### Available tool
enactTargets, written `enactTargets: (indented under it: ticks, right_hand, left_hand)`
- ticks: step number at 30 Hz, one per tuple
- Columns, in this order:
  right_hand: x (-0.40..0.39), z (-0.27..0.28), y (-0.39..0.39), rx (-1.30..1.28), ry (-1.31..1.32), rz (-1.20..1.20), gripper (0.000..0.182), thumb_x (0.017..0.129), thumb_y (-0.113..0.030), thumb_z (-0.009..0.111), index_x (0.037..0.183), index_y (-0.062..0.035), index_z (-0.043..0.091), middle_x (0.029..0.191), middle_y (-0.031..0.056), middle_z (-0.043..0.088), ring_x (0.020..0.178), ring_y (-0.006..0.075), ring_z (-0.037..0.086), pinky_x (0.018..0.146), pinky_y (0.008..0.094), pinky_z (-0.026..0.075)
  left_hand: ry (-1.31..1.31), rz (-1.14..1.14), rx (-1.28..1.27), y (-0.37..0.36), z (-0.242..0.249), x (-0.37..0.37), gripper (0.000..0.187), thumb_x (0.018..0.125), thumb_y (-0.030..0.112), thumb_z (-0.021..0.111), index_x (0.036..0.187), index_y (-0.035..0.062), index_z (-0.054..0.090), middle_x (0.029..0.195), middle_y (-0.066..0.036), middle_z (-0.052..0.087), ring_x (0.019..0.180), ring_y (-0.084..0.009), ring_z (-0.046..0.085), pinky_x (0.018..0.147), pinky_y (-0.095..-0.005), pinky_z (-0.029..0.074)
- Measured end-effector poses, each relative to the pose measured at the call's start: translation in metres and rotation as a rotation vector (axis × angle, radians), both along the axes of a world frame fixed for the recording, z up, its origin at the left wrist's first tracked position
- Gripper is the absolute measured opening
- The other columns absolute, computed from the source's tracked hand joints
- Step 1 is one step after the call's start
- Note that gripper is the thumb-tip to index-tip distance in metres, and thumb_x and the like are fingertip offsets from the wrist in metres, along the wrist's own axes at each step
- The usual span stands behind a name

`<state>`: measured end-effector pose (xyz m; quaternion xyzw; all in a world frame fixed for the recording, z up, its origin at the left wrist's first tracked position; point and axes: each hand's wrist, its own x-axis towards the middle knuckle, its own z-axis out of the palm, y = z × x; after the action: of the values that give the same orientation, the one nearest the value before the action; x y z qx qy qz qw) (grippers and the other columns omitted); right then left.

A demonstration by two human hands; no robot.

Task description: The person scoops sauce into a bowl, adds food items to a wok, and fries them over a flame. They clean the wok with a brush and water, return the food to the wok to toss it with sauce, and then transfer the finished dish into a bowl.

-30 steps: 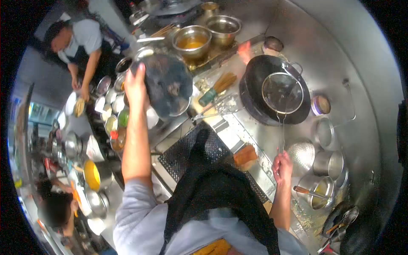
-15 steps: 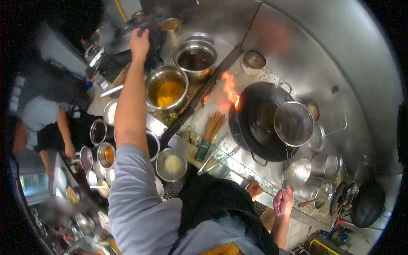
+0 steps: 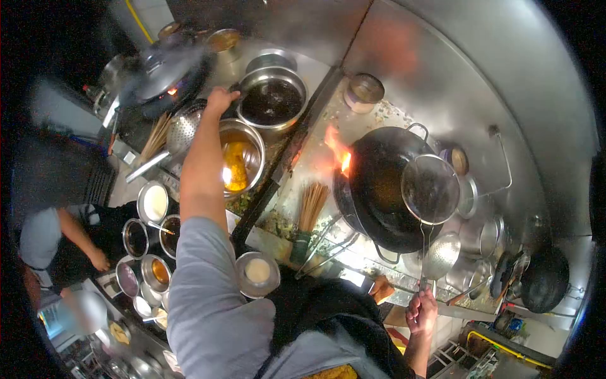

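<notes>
My right hand (image 3: 421, 311) is closed around the handle of a round mesh strainer (image 3: 430, 189). The strainer's mesh is over the right side of a black wok (image 3: 382, 208) with two loop handles. My left hand (image 3: 222, 101) is stretched far forward, its fingers curled at the near-left rim of a steel pot of dark liquid (image 3: 271, 101). Whatever those fingers grip, if anything, is hidden. Under my left forearm are a pot of yellow liquid (image 3: 243, 161) and a perforated ladle (image 3: 184, 129). Beyond the hand, a domed lid (image 3: 165, 72) sits on a dark vessel.
A flame (image 3: 341, 151) rises at the wok's left edge. A bamboo brush (image 3: 312, 208) stands left of the wok. Another perforated ladle (image 3: 442, 252) lies near the strainer handle. Several bowls (image 3: 156, 275) stand at left, beside a co-worker's arm (image 3: 82, 237).
My left hand has come back from the lid area toward the pot of dark liquid. The lid and the perforated ladle now show. My right hand keeps the strainer over the wok.
</notes>
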<state>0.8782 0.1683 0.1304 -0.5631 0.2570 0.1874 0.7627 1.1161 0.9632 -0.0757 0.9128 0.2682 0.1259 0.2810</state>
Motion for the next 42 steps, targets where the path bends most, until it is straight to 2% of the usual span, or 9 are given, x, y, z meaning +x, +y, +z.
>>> enactTargets:
  ticks: [5, 9, 11, 14, 19, 21, 27, 31, 42]
  right_hand:
    - [-0.004, 0.005, 0.007, -0.039, 0.052, -0.025, 0.028, 0.096, -0.015, 0.053, 0.122, -0.0054, 0.054, 0.063, -0.0006, 0.047, 0.041, 0.0085, 0.042, 0.034, 0.023, 0.037]
    - [-0.006, -0.002, -0.004, -0.015, 0.036, -0.016, 0.029, 0.095, -0.015, 0.054, 0.122, -0.0052, 0.052, 0.063, -0.0003, 0.047, 0.041, 0.0092, 0.042, 0.033, 0.0229, 0.036]
    - [-0.016, -0.006, -0.01, -0.067, 0.052, -0.057, 0.027, 0.095, -0.014, 0.054, 0.12, -0.0053, 0.051, 0.062, 0.0002, 0.047, 0.041, 0.0094, 0.042, 0.033, 0.0232, 0.036]
    - [-0.012, -0.005, -0.004, -0.006, 0.027, 0.009, 0.02, 0.095, -0.012, 0.052, 0.114, -0.0067, 0.052, 0.061, 0.001, 0.047, 0.039, 0.0102, 0.041, 0.034, 0.0237, 0.037]
    - [-0.014, -0.017, -0.003, -0.016, 0.021, -0.01, 0.022, 0.095, -0.011, 0.05, 0.116, -0.0053, 0.052, 0.06, 0.0008, 0.046, 0.04, 0.0106, 0.043, 0.035, 0.024, 0.037]
    - [-0.01, -0.015, 0.0, -0.028, -0.005, 0.154, 0.028, 0.096, -0.009, 0.048, 0.123, -0.0043, 0.053, 0.06, -0.0001, 0.049, 0.043, 0.0113, 0.045, 0.038, 0.024, 0.038]
    - [-0.002, -0.033, 0.01, 0.071, 0.023, 0.208, 0.02, 0.096, -0.008, 0.048, 0.115, -0.0052, 0.053, 0.059, 0.0008, 0.047, 0.039, 0.0111, 0.041, 0.035, 0.0246, 0.035]
    - [0.01, -0.038, 0.018, 0.13, 0.047, 0.283, 0.028, 0.096, -0.011, 0.05, 0.124, -0.0058, 0.054, 0.067, 0.0002, 0.05, 0.044, 0.0098, 0.044, 0.038, 0.0234, 0.037]
    - [0.015, -0.037, -0.01, 0.224, 0.052, 0.33, 0.024, 0.095, -0.01, 0.048, 0.119, -0.0075, 0.054, 0.064, -0.0001, 0.048, 0.041, 0.0102, 0.042, 0.036, 0.0241, 0.034]
  left_hand:
    - [0.241, -0.008, -0.198, -0.008, 0.011, 0.017, 0.061, 0.075, 0.041, 0.068, 0.11, -0.0081, 0.065, 0.116, -0.03, 0.062, 0.109, -0.0384, 0.062, 0.094, -0.041, 0.047]
    - [0.038, 0.123, -0.031, -0.019, -0.004, 0.029, 0.048, 0.069, 0.037, 0.07, 0.1, 0.0005, 0.071, 0.102, -0.023, 0.069, 0.1, -0.0378, 0.066, 0.086, -0.0435, 0.05]
    - [0.126, 0.171, -0.114, -0.056, 0.045, 0.021, 0.044, 0.069, 0.035, 0.069, 0.1, 0.0037, 0.071, 0.104, -0.022, 0.069, 0.102, -0.0368, 0.065, 0.087, -0.043, 0.049]
    - [0.118, 0.054, -0.128, -0.066, 0.052, 0.032, 0.044, 0.069, 0.034, 0.068, 0.103, 0.0054, 0.071, 0.107, -0.022, 0.069, 0.101, -0.0364, 0.065, 0.087, -0.0423, 0.05]
    - [0.077, 0.077, 0.04, -0.112, 0.104, 0.026, 0.046, 0.069, 0.033, 0.066, 0.105, 0.0053, 0.07, 0.105, -0.021, 0.069, 0.1, -0.037, 0.065, 0.086, -0.0439, 0.05]
    - [0.151, 0.058, 0.048, -0.126, 0.131, 0.026, 0.048, 0.069, 0.034, 0.066, 0.106, 0.0054, 0.069, 0.106, -0.021, 0.068, 0.101, -0.0375, 0.065, 0.086, -0.044, 0.05]
    - [0.143, 0.055, 0.22, -0.186, 0.186, 0.023, 0.042, 0.07, 0.037, 0.069, 0.101, 0.0087, 0.07, 0.106, -0.021, 0.068, 0.1, -0.0376, 0.065, 0.086, -0.0444, 0.05]
    - [0.101, -0.117, 0.396, -0.231, 0.208, 0.027, 0.037, 0.076, 0.036, 0.068, 0.098, 0.0067, 0.07, 0.107, -0.02, 0.068, 0.101, -0.0371, 0.065, 0.087, -0.0444, 0.05]
    - [0.541, -0.217, 0.659, -0.393, 0.264, 0.031, 0.046, 0.081, 0.034, 0.062, 0.115, 0.0044, 0.066, 0.121, -0.019, 0.064, 0.112, -0.0346, 0.062, 0.095, -0.0417, 0.05]
